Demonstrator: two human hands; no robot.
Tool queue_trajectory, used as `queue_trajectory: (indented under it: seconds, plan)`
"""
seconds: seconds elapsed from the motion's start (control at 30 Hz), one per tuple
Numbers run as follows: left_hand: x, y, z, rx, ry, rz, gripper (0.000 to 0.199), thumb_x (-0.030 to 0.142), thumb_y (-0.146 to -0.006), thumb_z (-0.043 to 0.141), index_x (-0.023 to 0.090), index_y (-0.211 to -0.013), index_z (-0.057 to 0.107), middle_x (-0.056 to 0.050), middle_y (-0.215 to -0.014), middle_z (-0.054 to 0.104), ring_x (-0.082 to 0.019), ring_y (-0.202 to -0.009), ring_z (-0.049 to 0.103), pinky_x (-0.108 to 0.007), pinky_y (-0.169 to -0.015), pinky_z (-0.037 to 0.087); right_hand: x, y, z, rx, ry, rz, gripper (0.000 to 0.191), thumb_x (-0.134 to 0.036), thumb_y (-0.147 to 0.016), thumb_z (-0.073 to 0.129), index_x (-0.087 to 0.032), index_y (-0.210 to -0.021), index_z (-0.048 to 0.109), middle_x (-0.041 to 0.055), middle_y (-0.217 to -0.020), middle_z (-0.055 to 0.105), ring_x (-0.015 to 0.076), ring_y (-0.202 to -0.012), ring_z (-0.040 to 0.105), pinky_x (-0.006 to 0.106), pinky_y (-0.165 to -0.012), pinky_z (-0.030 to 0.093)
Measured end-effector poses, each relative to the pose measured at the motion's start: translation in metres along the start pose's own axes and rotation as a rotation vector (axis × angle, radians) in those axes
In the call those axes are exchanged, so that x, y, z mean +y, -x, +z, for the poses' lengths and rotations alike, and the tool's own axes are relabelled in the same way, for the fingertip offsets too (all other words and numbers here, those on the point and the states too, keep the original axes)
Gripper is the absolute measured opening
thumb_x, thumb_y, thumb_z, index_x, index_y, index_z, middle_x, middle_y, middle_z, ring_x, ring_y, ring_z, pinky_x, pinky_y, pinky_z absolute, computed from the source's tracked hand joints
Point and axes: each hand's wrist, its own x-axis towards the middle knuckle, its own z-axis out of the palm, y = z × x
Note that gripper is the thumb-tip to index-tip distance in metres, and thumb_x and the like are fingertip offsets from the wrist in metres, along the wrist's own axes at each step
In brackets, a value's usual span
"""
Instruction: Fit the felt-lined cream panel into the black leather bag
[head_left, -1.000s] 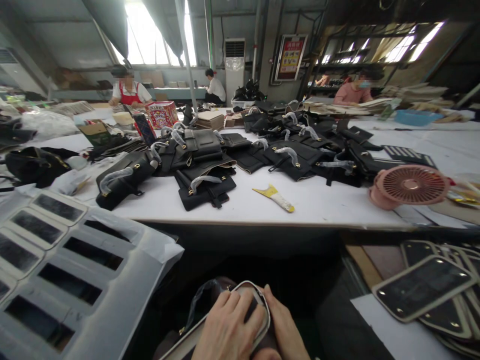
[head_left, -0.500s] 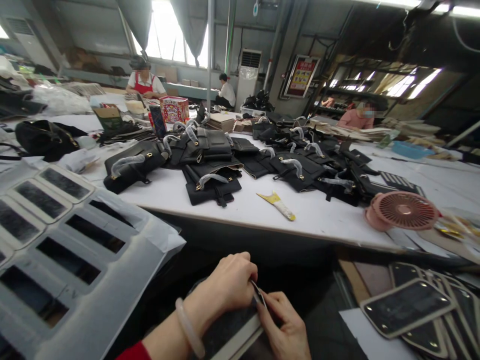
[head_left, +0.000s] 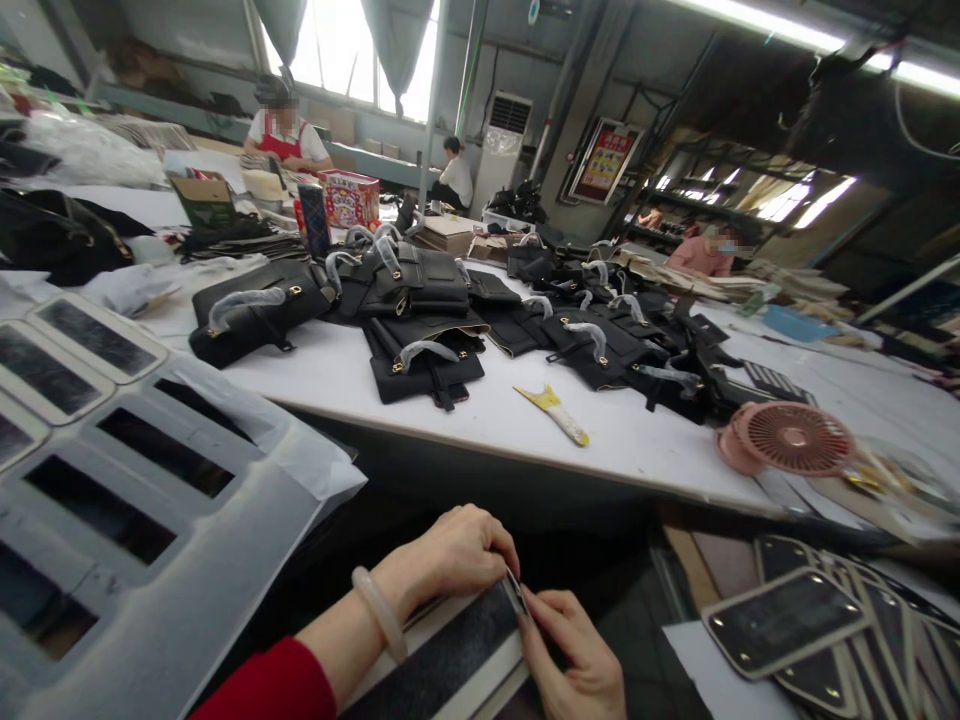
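Panel (head_left: 450,660) under hands: dark face, smooth, faint sheen; pale edging matt. Bags (head_left: 427,278): black, leather-like, soft sheen; handles (head_left: 244,304) in shiny clear plastic wrap, clasps (head_left: 295,291) glossy gold-toned metal. Fan (head_left: 799,437): smooth pink plastic. Tabletop (head_left: 637,440): white, smooth, matt. Sleeve (head_left: 274,685): red cloth, matt. Bracelet (head_left: 379,612): smooth, glossy, pale.

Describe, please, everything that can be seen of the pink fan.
The pink fan looks like plastic. Its round grille has many thin ribs spreading from a small centre disc, and faces mostly upward. A rounded pink part adjoins it on the left. It rests near the front edge of the white table. Whether it is running cannot be told.
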Motion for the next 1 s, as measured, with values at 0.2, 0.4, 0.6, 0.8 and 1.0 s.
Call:
queue_trajectory:
  seconds: [0.2,0.4,0.6,0.8,1.0]
  plan:
    - [-0.003,0.005,0.001,0.048,-0.038,0.046,0.037,0.016,-0.071,0.051,0.03,-0.091,0.079,0.004,-0.094,0.078,-0.015,-0.088,0.07,-0.023,-0.078,0.05,-0.001,-0.006,-0.011,-0.118,0.153,-0.188,0.022,-0.031,-0.093,0.059,-0.022,-0.106,0.076,0.006,-0.082,0.065,0.0167,-0.071,0.065,0.022,-0.066,0.053]
    - [-0.006,0.004,0.001,0.069,-0.06,0.066,0.033,0.018,-0.07,0.053,0.03,-0.087,0.079,0.004,-0.094,0.078,-0.017,-0.087,0.07,-0.025,-0.075,0.05,-0.02,-0.019,-0.012,-0.313,0.579,-0.607,0.025,-0.01,-0.092,0.045,-0.01,-0.098,0.069,0.0099,-0.078,0.062,0.0206,-0.071,0.058,0.03,-0.062,0.053]
    - [-0.004,0.006,0.002,0.095,-0.093,0.089,0.034,0.016,-0.069,0.053,0.028,-0.087,0.079,0.003,-0.095,0.078,-0.018,-0.087,0.07,-0.026,-0.077,0.051,-0.031,-0.022,-0.006,-0.335,0.732,-0.76,0.026,-0.006,-0.087,0.042,-0.014,-0.077,0.064,0.0101,-0.075,0.06,0.0219,-0.069,0.053,0.034,-0.061,0.047]
    - [-0.001,0.014,0.006,0.139,-0.113,0.048,0.035,0.018,-0.07,0.053,0.03,-0.091,0.078,0.001,-0.098,0.076,-0.019,-0.088,0.069,-0.029,-0.078,0.053,-0.027,-0.051,-0.021,-0.525,0.245,0.017,0.042,-0.038,-0.092,0.055,-0.018,-0.055,0.051,0.0016,-0.063,0.054,0.0124,-0.058,0.051,0.025,-0.054,0.037]
    - [-0.006,0.011,0.01,0.144,-0.098,-0.009,0.032,0.024,-0.07,0.055,0.029,-0.092,0.077,-0.002,-0.095,0.076,-0.024,-0.091,0.07,-0.036,-0.082,0.054,-0.002,-0.081,-0.016,-0.777,-0.192,0.631,0.052,-0.056,-0.06,0.079,-0.023,-0.072,0.04,-0.0099,-0.056,0.043,0.0071,-0.045,0.04,0.021,-0.045,0.037]
